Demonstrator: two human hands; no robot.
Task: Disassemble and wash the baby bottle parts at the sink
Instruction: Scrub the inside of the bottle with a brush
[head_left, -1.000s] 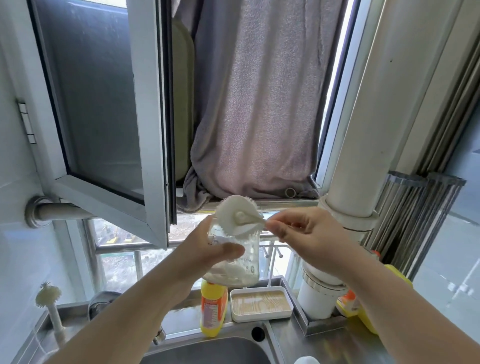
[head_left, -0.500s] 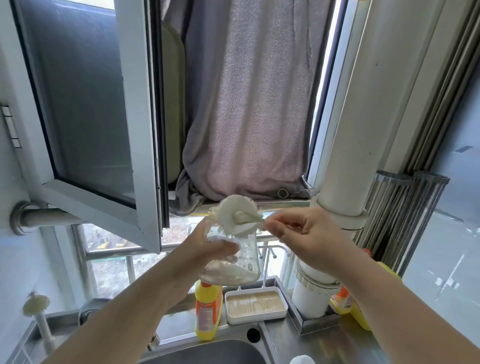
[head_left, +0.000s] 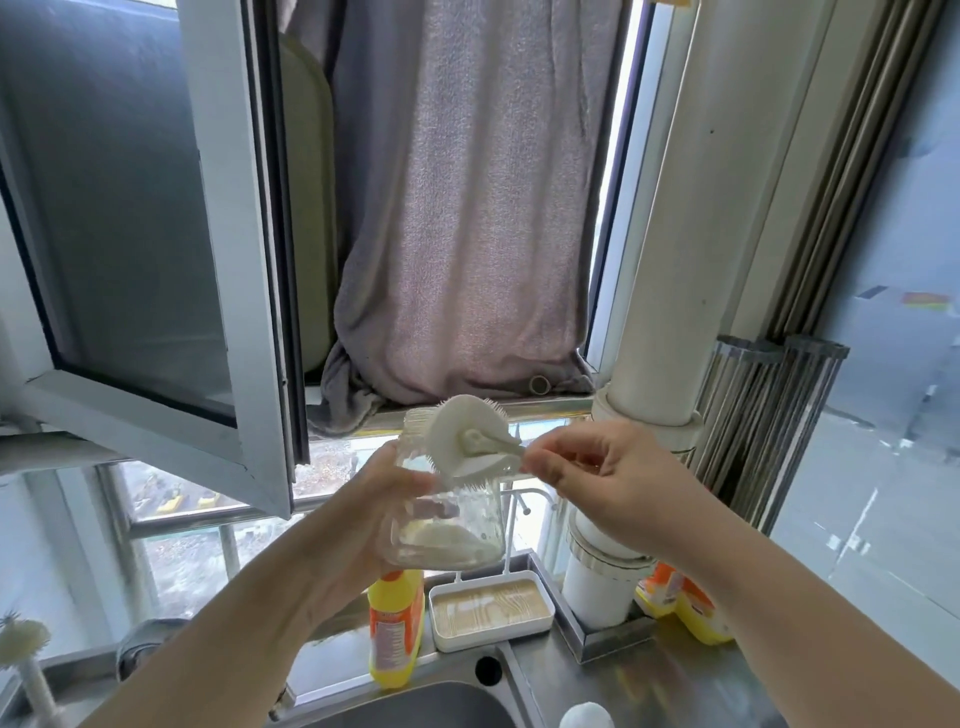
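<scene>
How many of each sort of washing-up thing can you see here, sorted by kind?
Clear baby bottle: 1
White brushes: 2, one at the bottle mouth, one standing far left
Yellow detergent bottles: 2, and
White tray: 1
Total: 6

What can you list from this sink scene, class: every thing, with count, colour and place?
clear glass baby bottle: one, transparent, held up above the sink
white bristled bottle brush: one, at the bottle's mouth
yellow detergent bottle: one, orange label, behind the steel sink
white rectangular tray: one, beige inside, beside the detergent
grey towel: one, hanging in the window
left hand: grips the bottle
right hand: pinches the brush handle
</scene>
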